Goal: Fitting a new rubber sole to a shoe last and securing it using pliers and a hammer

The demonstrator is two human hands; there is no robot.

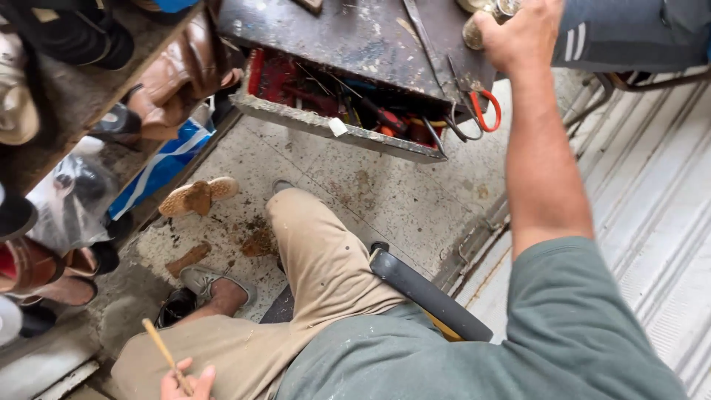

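Observation:
My right hand [522, 33] reaches up to the far right corner of a stained dark workbench [348, 37] and closes around a small round tin [474, 33]. My left hand [185, 381] rests low by my knee, gripping a thin wooden stick [159, 344] that points up and to the left. I sit with beige trousers [311, 274] and a grey-green shirt. My foot in a grey shoe [204, 280] stands on the dirty floor.
An open drawer [333, 126] under the bench holds several tools. Red-handled scissors [481, 111] hang at its right. Shoes and a brown boot [174, 81] fill shelves on the left. A sole piece [198, 197] lies on the floor. A corrugated metal shutter [659, 222] lies at the right.

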